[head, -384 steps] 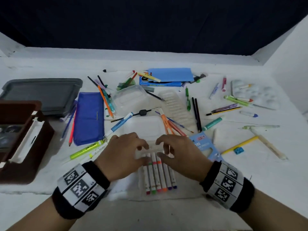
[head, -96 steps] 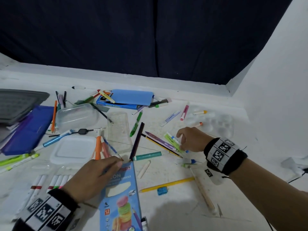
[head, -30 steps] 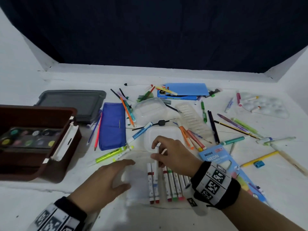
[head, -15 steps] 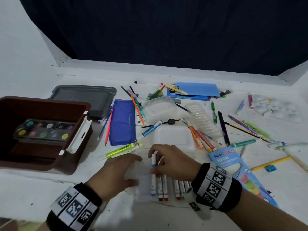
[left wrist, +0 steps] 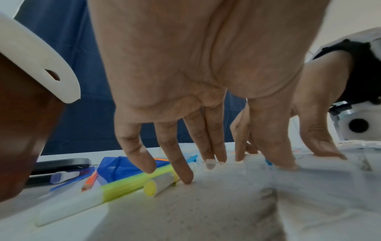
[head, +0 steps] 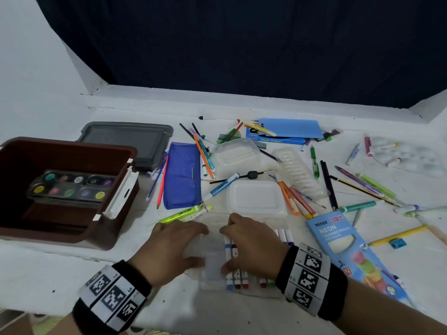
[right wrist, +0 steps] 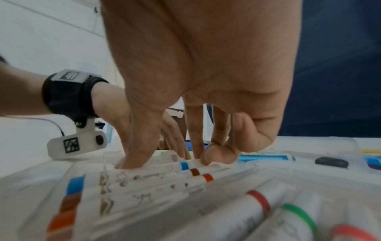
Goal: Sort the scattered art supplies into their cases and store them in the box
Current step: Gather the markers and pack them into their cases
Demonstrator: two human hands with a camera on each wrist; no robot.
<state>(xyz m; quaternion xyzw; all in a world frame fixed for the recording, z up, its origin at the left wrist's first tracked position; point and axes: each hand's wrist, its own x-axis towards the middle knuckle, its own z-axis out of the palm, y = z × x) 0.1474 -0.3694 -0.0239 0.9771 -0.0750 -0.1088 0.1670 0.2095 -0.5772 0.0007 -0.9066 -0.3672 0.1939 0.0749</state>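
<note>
On the white table, beside the brown storage box (watercolour palette inside), the left hand lies flat, fingers straight, steadying the clear marker case, while the right hand pinches the blue-banded marker there.

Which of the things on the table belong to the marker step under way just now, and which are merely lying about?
In use:
- clear marker case
- blue marker, pressed in by the right hand
- left hand, steadying the case

Lying about for now:
- brown box with the paint palette
- blue pouch
- neon pencil box
- yellow highlighter
</note>
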